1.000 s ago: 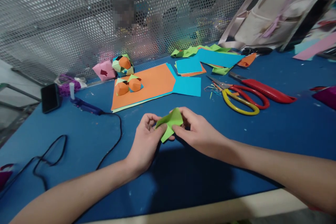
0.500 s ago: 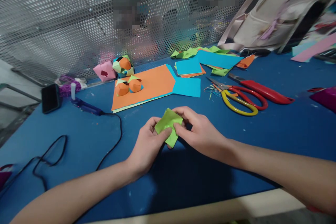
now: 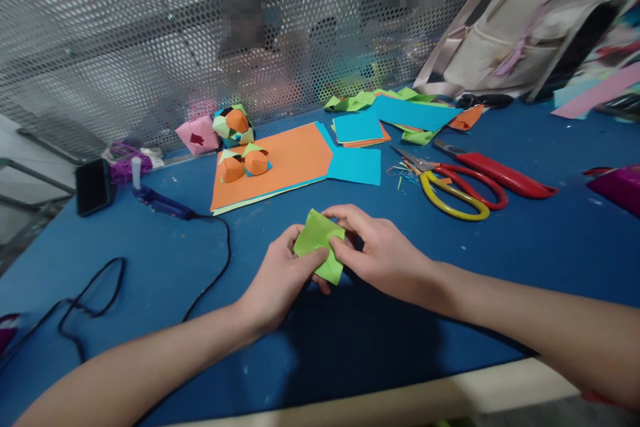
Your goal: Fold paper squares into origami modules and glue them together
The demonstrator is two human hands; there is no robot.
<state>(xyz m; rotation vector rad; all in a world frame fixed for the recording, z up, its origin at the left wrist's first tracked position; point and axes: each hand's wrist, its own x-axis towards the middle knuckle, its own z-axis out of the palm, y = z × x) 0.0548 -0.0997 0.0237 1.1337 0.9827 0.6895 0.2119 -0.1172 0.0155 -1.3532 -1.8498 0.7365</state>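
A small square of lime-green paper [image 3: 318,235], creased at its middle, is held above the blue table near its front edge. My left hand [image 3: 287,273] grips it from the left, thumb on top and fingers mostly hidden beneath. From the right, my right hand [image 3: 375,243] pinches it, the thumb beside the left thumb and fingers behind the far edge. Beyond the hands lies a sheet of orange paper [image 3: 287,153] over blue and pale green sheets, with two folded orange paper pieces [image 3: 257,163] on it. A blue paper square [image 3: 357,127] tops a small stack.
Right of the hands lie scissors [image 3: 455,197] with yellow and red handles and a red-handled cutter [image 3: 510,173]. At left are a blue glue gun [image 3: 165,203] with its black cord and a phone [image 3: 93,187]. A perforated metal panel [image 3: 150,47] borders the back.
The green paper has turned slightly between my fingers, its top corner shifting left and its bottom corner right. Both hands keep their hold.
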